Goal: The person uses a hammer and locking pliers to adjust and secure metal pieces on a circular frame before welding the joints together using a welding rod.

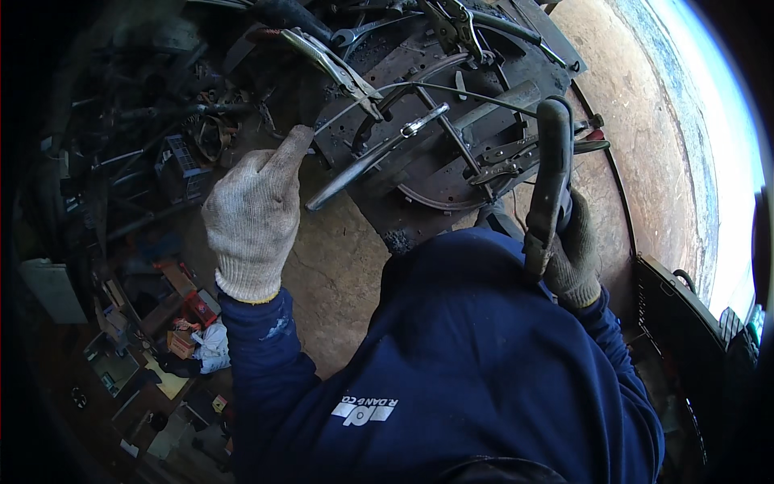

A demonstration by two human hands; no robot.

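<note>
My left hand (pixel 256 202), in a pale knit glove, is raised left of the metal bench (pixel 387 222). Its fingers are closed, with thumb and forefinger at the end of a thin grey rod (pixel 468 93). The bent rod runs over the bench to a dark, long-handled tool (pixel 553 153), which looks like a welding electrode holder. My gloved right hand (pixel 579 256) is wrapped around that tool, its fingers partly hidden behind it. Beneath the rod lies a round metal frame (pixel 439 205) with crossbars. Locking pliers (pixel 508 161) grip the frame's right side.
More locking pliers (pixel 334 71) stand at the bench's upper left, others (pixel 455 28) at the far edge. A wrench (pixel 363 31) lies behind. A steel bar with a bright end (pixel 375 161) juts past the near-left edge. Clutter and a crate (pixel 181 165) fill the left.
</note>
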